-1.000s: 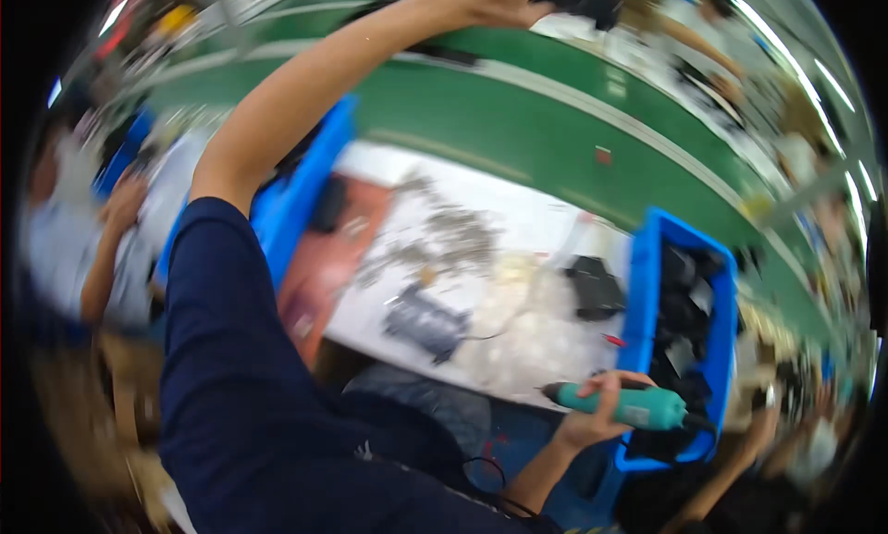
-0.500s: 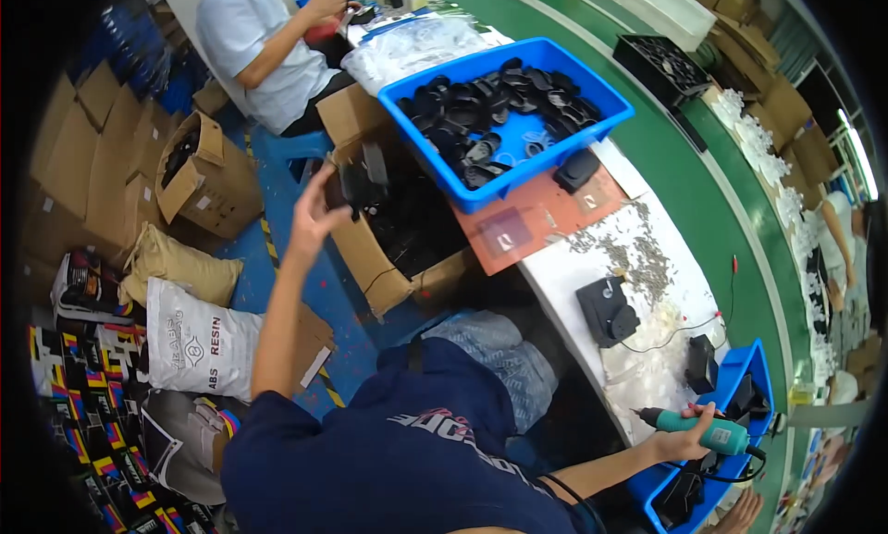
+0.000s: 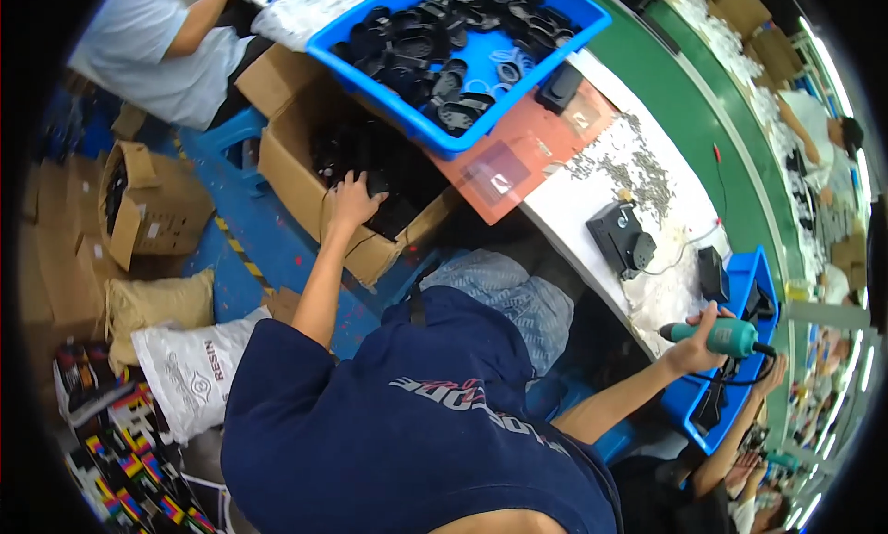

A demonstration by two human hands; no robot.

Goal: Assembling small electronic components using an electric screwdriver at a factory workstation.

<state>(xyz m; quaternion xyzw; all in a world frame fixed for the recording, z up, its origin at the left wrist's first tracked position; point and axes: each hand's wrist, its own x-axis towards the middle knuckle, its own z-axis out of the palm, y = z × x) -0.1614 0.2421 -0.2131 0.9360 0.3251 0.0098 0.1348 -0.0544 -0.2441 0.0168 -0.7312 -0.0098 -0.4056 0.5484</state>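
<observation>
My left hand (image 3: 354,202) reaches over the near wall of an open cardboard box (image 3: 305,190). Its fingers and thumb are bent around a small black plastic housing (image 3: 376,181), partly hidden by the hand. More dark parts lie in the box's shadow. Over at the right, my right hand (image 3: 700,347) is wrapped around a green electric screwdriver (image 3: 724,336) with a black cord; its tip points left over the table edge. A black housing with a round piece (image 3: 622,240) stands on the white table (image 3: 564,201) near the screwdriver.
A blue tray (image 3: 442,143) of black parts overhangs the box. Loose screws (image 3: 638,168) lie past an orange mat (image 3: 486,201). A blue bin (image 3: 703,432) stands at the right. White sack (image 3: 199,377) and cartons are on the left. A co-worker (image 3: 157,53) sits at far left.
My left hand has come down from beside the box's corner to inside it, its spread fingers now bent around a black housing. The screwdriver stays in my right hand. The whole view has shifted.
</observation>
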